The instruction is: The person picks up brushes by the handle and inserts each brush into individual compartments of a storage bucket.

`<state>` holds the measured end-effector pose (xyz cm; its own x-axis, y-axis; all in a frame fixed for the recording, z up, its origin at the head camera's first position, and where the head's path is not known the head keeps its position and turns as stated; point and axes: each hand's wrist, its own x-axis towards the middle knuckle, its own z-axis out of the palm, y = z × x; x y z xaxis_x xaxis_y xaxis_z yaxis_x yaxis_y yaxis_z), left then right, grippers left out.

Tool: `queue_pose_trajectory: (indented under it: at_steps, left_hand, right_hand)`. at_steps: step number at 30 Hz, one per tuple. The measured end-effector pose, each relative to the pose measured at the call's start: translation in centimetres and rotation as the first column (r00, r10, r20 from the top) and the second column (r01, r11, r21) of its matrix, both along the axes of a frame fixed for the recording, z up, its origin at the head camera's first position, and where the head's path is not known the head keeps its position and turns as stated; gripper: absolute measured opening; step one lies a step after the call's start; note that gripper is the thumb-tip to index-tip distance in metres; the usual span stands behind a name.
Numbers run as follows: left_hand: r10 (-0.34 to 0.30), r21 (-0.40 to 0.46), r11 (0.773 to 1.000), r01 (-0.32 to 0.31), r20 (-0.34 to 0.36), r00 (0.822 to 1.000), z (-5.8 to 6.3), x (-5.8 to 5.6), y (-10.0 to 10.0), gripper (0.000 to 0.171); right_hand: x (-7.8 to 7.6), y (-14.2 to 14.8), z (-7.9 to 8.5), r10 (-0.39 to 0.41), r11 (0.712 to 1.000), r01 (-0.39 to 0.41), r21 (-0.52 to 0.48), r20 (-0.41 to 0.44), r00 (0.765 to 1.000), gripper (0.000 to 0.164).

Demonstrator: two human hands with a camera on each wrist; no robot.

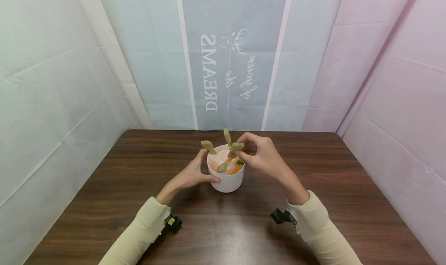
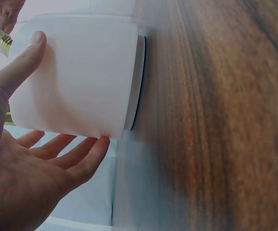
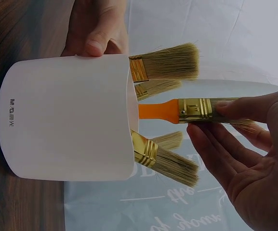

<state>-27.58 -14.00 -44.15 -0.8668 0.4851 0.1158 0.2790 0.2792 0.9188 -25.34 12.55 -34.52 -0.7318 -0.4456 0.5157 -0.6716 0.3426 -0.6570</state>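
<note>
A white round desk organizer [image 1: 227, 184] with inner compartments stands on the table. My left hand [image 1: 189, 175] holds its left side, thumb toward the near face and fingers round the far side, as the left wrist view also shows. My right hand [image 1: 264, 156] pinches a flat paintbrush [image 3: 159, 111] by its bristles and metal ferrule. That brush has an orange handle, whose lower end is hidden inside the organizer. Around it several more paintbrushes stand bristles up, among them one paintbrush [image 3: 177, 62] near the left hand and another paintbrush [image 3: 175, 166] leaning over the rim.
The dark wood-grain table [image 1: 334, 203] lies under both arms. A blue-grey cloth [image 1: 237, 9] with mirrored white lettering hangs behind its far edge, and pale curtains [image 1: 45, 87] close in the sides. Each wrist carries a small black camera [image 1: 278, 216].
</note>
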Motion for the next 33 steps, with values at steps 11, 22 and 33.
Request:
queue_pose_trajectory:
  at_steps: [11,22,33]
  left_hand:
    - [-0.009,0.008,1.000,0.009,0.005,1.000,-0.14,-0.10,-0.06,0.100]
    - [-0.017,0.032,0.999,0.017,0.003,1.000,-0.15,-0.13,0.02,0.096]
    - [-0.011,0.018,1.000,0.011,0.004,1.000,-0.20,-0.14,0.03,0.099]
  right_hand:
    - [0.22,-0.33,-0.02,-0.003,0.999,0.003,0.043,0.003,1.000,0.018]
    - [0.23,-0.51,-0.34,0.016,0.996,-0.021,0.086,0.054,0.998,0.020]
    - [0.22,-0.62,-0.43,-0.004,0.992,0.000,0.124,0.032,0.999,0.021]
